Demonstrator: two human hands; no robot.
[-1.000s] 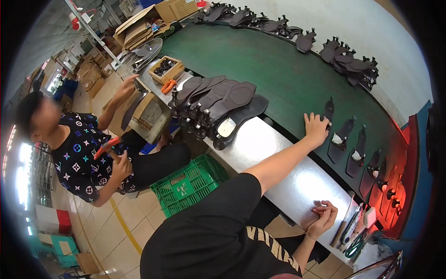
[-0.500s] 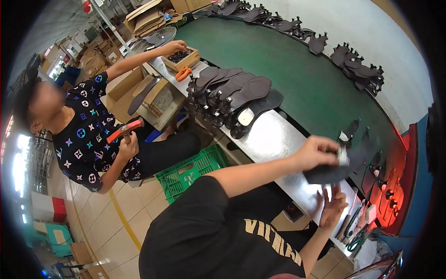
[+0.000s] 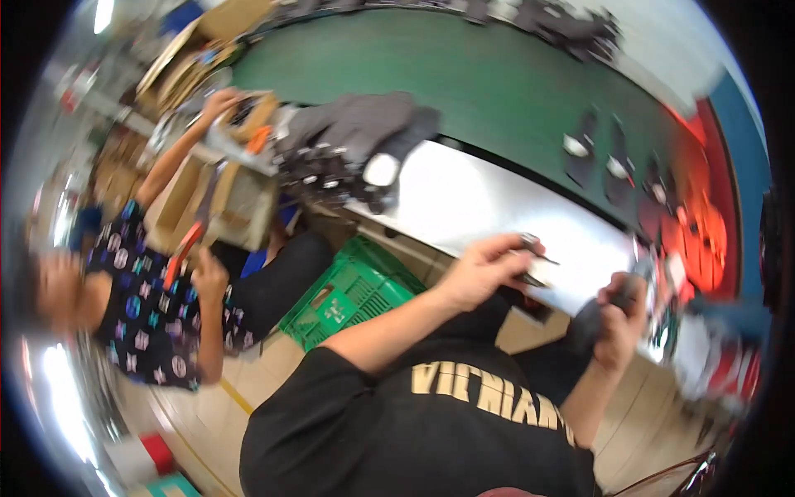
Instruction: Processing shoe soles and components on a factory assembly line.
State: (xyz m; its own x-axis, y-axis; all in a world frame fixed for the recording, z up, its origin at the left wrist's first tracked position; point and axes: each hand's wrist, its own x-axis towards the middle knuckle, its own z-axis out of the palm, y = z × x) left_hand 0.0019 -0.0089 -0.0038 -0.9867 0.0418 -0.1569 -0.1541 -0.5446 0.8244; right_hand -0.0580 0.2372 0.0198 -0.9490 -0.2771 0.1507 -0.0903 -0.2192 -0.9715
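Observation:
My left hand (image 3: 489, 269) is closed at the near edge of the shiny metal table strip (image 3: 464, 199). Its fingers pinch a small dark thing with thin tips (image 3: 537, 280) and a pale patch; blur hides its kind. To the right, my right hand (image 3: 619, 327) grips a dark grey sole-like piece (image 3: 588, 325), smeared by motion, its outline partly behind the fingers. Beyond my hands, dark shoe soles (image 3: 617, 166) with white patches lie on the green belt (image 3: 489, 99). A heap of dark grey soles with heels (image 3: 352, 124) sits on the strip's left part.
At the left, a co-worker (image 3: 145, 290) holds a red hammer (image 3: 182, 253) and reaches into a wooden box (image 3: 257, 116). A green crate (image 3: 352, 290) stands below the table. Red light falls on things (image 3: 700, 236) at the belt's right end. More soles (image 3: 563, 25) line the far edge.
My left hand has drawn back from the belt toward me. My right hand, open before, has closed on the dark grey piece and moved right. The view has shifted.

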